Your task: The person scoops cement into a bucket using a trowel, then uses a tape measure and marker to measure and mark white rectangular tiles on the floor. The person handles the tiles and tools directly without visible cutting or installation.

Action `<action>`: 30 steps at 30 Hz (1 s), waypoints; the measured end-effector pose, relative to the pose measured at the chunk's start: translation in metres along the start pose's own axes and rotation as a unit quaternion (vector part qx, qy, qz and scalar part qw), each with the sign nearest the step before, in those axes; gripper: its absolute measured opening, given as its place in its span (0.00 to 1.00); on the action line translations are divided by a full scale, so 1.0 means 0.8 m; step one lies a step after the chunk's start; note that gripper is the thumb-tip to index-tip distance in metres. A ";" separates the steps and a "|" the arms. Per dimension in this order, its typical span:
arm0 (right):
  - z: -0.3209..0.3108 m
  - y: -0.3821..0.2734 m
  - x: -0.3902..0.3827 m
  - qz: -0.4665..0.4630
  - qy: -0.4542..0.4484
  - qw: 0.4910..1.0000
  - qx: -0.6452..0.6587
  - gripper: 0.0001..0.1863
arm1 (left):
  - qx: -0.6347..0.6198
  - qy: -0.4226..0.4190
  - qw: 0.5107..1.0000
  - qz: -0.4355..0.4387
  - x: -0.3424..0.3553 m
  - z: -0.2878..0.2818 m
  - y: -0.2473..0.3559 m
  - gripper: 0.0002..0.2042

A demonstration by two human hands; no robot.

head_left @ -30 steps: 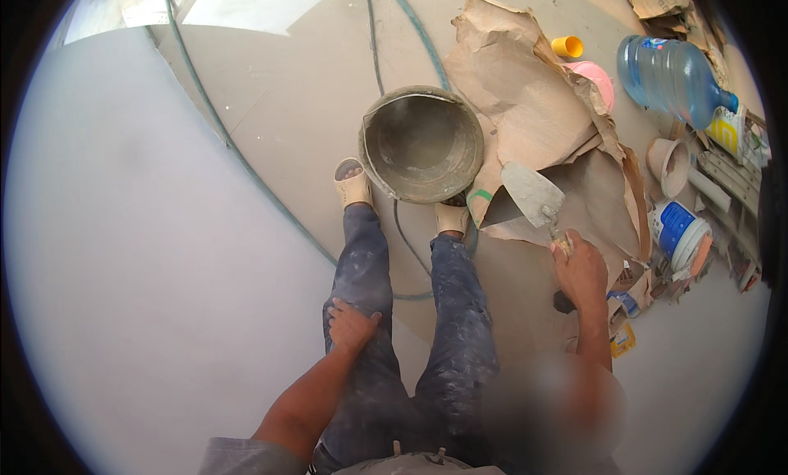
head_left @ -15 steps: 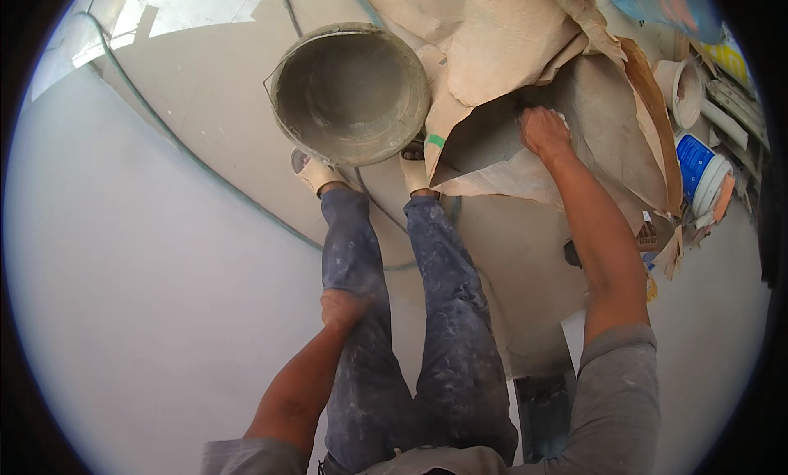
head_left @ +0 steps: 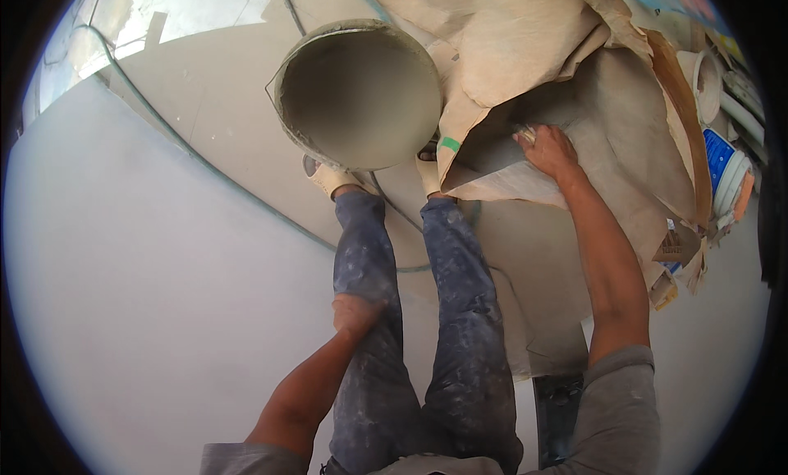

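A large paper sack (head_left: 509, 48) lies torn open, with grey powder (head_left: 492, 138) in its shaded mouth. Inside that mouth is my right hand (head_left: 550, 152), its fingers closed around a small, pale tan thing (head_left: 526, 135) whose kind I cannot make out. My left hand (head_left: 356, 312) rests on my left knee; its fingers are too blurred to read. Just beyond my feet stands a round bucket (head_left: 287, 118), crusted with grey, with a wire handle at its left. Its inside looks smooth grey and hazy, so the level of its contents is unclear.
A green hose (head_left: 197, 156) curves across the floor from the far left toward my legs. Along the right lie a white and blue tub (head_left: 726, 173), a pale round container (head_left: 700, 85) and several pipe-like pieces (head_left: 741, 118). My feet in light shoes (head_left: 335, 180) are close to the bucket.
My right hand has turned within the sack, and more of the pale thing in it shows. The bucket's inside looks hazier. The whole view has shifted slightly; my left hand stays on the knee.
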State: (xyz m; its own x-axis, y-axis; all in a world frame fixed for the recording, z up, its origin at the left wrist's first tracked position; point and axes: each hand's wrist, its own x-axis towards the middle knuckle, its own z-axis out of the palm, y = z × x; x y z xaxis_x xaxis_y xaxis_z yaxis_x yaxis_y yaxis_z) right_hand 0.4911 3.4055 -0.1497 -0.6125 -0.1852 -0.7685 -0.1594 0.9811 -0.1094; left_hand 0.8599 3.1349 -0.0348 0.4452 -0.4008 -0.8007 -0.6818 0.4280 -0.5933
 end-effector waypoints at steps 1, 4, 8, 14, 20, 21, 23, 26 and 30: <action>0.003 -0.001 0.004 -0.001 -0.004 1.000 -0.021 0.18 | 0.001 -0.002 1.000 -0.003 0.001 0.001 0.000 0.56; 0.010 -0.001 0.008 -0.026 0.021 0.999 0.029 0.20 | 0.007 0.002 1.000 -0.006 0.002 -0.002 0.000 0.57; 0.014 0.003 0.010 -0.050 0.028 0.992 0.112 0.21 | -0.018 -0.024 0.999 0.012 -0.001 -0.004 -0.002 0.57; 0.004 0.014 0.007 -0.041 -0.014 0.994 0.099 0.25 | 0.022 -0.009 1.000 -0.004 -0.009 -0.005 0.002 0.59; -0.048 0.052 -0.033 -0.051 -0.043 0.994 0.083 0.27 | 0.024 0.020 0.998 -0.053 -0.011 -0.001 0.013 0.63; -0.058 0.054 -0.037 -0.053 -0.051 0.995 0.074 0.27 | 0.023 0.019 0.999 -0.044 -0.011 0.001 0.014 0.63; -0.076 0.057 -0.045 -0.047 -0.068 0.995 0.057 0.29 | 0.012 0.023 0.999 -0.039 -0.007 0.001 0.010 0.63; -0.101 0.060 -0.058 -0.048 -0.073 0.995 0.038 0.31 | 0.022 0.024 0.999 -0.033 -0.001 0.005 0.008 0.63; -0.123 0.071 -0.084 -0.040 -0.075 0.996 0.037 0.27 | 0.008 0.033 0.999 -0.015 0.002 0.007 0.001 0.63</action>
State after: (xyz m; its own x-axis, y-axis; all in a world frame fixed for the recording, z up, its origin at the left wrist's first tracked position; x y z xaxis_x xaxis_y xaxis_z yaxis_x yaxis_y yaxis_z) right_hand 0.4467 3.4683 -0.0426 -0.4775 -0.2573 -0.8401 -0.1415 0.9662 -0.2155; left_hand 0.8635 3.1390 -0.0371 0.4254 -0.4662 -0.7757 -0.6586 0.4284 -0.6186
